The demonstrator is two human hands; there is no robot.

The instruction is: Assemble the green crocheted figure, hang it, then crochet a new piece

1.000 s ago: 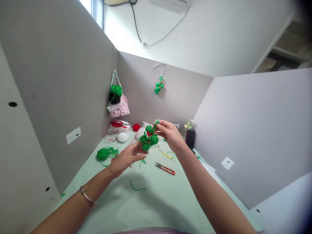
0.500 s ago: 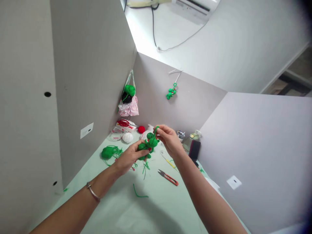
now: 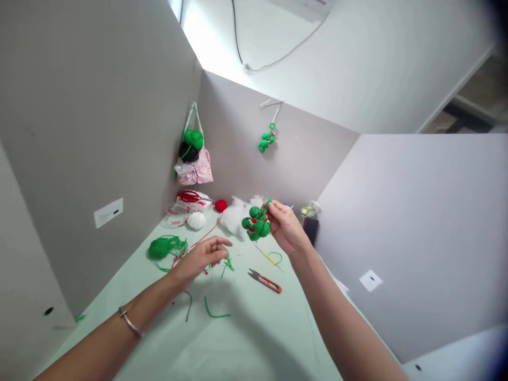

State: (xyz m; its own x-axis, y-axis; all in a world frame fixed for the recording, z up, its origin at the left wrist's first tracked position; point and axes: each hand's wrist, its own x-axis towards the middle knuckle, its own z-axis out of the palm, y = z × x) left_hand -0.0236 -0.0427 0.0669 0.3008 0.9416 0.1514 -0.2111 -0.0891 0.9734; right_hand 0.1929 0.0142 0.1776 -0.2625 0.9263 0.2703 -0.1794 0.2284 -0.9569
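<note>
My right hand (image 3: 286, 228) pinches the loop of a green crocheted ornament (image 3: 257, 224) with red bits, which hangs from my fingers above the pale green table (image 3: 246, 328). My left hand (image 3: 202, 257) hovers lower and to the left, fingers spread and empty, just above loose green yarn scraps (image 3: 228, 263). Red-handled thread snips (image 3: 264, 280) lie on the table below the ornament.
Grey partition walls enclose the table. A matching green ornament (image 3: 267, 140) hangs on the back wall, and a pink bag with yarn balls (image 3: 192, 164) hangs in the corner. White stuffing (image 3: 238, 211), a red ball (image 3: 221, 205), a white ball (image 3: 196, 220) and a green yarn tangle (image 3: 162, 247) lie at the back.
My left hand has let go of the ornament and dropped toward the table. My right hand has carried the ornament slightly right, hanging by its loop.
</note>
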